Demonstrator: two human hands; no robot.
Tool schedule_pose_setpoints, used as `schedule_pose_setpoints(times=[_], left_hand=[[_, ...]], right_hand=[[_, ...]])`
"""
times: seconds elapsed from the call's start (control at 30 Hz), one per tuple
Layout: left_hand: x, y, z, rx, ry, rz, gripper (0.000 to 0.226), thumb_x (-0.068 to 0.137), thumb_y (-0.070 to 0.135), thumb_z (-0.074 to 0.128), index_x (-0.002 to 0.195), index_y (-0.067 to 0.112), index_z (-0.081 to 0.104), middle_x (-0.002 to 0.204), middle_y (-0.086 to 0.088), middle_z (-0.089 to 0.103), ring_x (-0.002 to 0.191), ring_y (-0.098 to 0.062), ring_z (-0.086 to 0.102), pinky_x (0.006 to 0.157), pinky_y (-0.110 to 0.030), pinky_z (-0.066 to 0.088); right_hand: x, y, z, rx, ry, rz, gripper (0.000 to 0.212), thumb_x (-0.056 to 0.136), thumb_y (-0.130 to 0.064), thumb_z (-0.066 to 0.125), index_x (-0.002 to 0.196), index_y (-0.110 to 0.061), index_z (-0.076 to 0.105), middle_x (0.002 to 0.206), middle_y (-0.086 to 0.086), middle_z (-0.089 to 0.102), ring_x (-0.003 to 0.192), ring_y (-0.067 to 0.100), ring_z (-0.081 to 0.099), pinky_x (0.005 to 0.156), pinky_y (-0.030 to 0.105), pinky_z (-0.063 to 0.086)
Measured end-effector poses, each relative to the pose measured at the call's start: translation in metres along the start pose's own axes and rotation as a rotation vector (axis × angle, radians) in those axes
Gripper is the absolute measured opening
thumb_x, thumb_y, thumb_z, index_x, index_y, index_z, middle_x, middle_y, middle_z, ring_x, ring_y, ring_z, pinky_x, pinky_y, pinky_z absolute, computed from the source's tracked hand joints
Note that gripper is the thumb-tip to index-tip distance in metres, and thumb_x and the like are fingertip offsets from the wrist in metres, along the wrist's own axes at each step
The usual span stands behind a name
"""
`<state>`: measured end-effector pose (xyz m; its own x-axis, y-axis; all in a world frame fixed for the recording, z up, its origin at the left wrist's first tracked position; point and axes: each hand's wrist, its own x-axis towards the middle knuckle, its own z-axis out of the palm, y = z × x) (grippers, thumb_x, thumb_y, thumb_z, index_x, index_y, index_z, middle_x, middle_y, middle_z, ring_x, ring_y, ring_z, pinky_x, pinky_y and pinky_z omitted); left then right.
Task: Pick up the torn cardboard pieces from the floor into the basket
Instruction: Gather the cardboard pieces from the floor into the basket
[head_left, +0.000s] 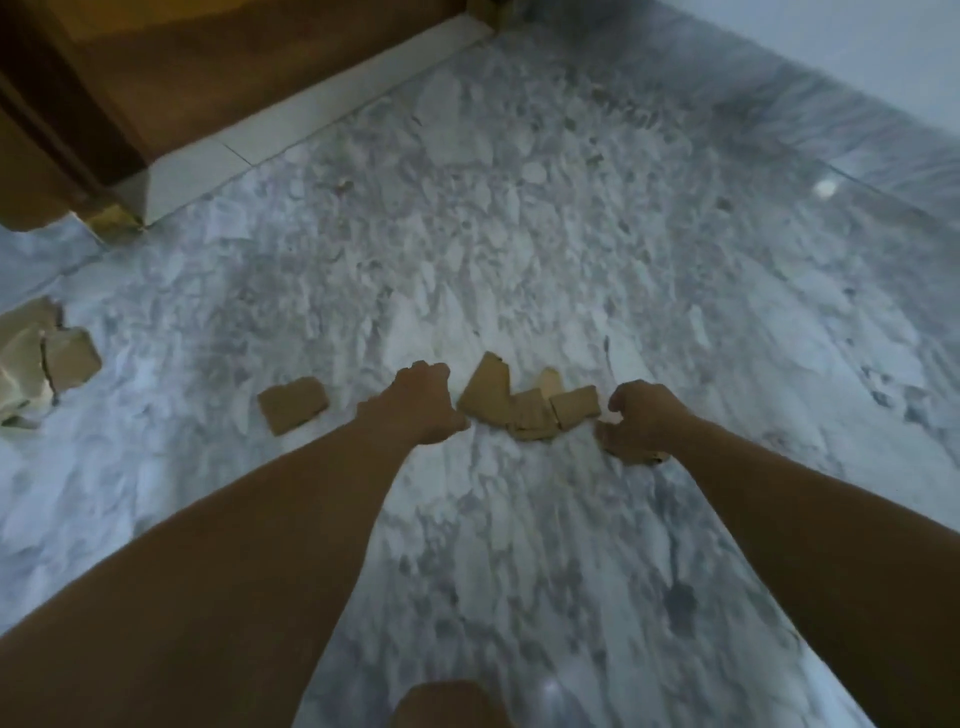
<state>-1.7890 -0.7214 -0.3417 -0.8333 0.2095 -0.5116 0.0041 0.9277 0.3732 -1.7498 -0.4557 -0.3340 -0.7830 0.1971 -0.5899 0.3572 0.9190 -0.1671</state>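
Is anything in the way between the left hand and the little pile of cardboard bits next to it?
No. The left hand hangs just left of the cluster of cardboard pieces, with only bare marble floor between them. The basket is out of view, so the way there cannot be judged.

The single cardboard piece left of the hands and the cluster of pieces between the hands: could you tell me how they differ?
The single cardboard piece lies alone and flat on the marble floor, left of the left hand. The cluster is several overlapping pieces, between that hand and the right hand. The single piece is roughly rectangular; the cluster has a pointed, jagged outline. Both are brown torn cardboard on the floor.
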Motion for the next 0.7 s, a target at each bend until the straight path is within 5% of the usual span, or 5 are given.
schedule_pose_setpoints(times=[0.27, 0.4, 0.53, 0.7], left_hand=[[0.037, 0.045, 0.065, -0.011, 0.247, 0.019, 0.057, 0.087, 0.043, 0.056, 0.131, 0.014, 0.037, 0.132, -0.014, 0.042, 0.119, -0.034, 0.039, 0.091, -0.047, 0.038], [0.041, 0.054, 0.083, 0.011, 0.254, -0.056, 0.091, 0.070, 0.060, 0.069, 0.136, 0.012, 0.029, 0.132, -0.012, 0.037, 0.122, -0.032, 0.037, 0.094, -0.043, 0.037], [0.045, 0.060, 0.095, 0.111, 0.369, -0.087, 0.097, 0.063, 0.059, 0.073, 0.132, 0.009, 0.028, 0.127, -0.013, 0.042, 0.115, -0.031, 0.043, 0.087, -0.041, 0.039], [0.057, 0.072, 0.092, 0.015, 0.345, -0.144, 0.092, 0.064, 0.039, 0.081, 0.136, 0.011, 0.031, 0.127, -0.012, 0.042, 0.116, -0.028, 0.043, 0.085, -0.039, 0.042]], right_hand=[[0.013, 0.024, 0.039, -0.176, 0.026, -0.020, 0.025, 0.092, -0.029, 0.055, 0.107, -0.010, 0.061, 0.108, 0.012, 0.064, 0.100, 0.030, 0.061, 0.081, 0.035, 0.049], [0.027, 0.010, 0.033, -0.362, 0.123, -0.230, 0.035, 0.093, -0.030, 0.060, 0.125, -0.015, 0.056, 0.132, 0.010, 0.046, 0.123, 0.030, 0.044, 0.097, 0.044, 0.041], [0.044, -0.004, 0.026, -0.486, 0.108, -0.382, 0.052, 0.090, -0.016, 0.062, 0.140, -0.017, 0.045, 0.159, 0.004, 0.018, 0.143, 0.029, 0.022, 0.110, 0.045, 0.032], [0.062, -0.014, 0.020, -0.395, 0.078, -0.432, 0.061, 0.086, -0.009, 0.066, 0.138, -0.021, 0.038, 0.142, 0.009, 0.038, 0.121, 0.029, 0.045, 0.091, 0.038, 0.048]])
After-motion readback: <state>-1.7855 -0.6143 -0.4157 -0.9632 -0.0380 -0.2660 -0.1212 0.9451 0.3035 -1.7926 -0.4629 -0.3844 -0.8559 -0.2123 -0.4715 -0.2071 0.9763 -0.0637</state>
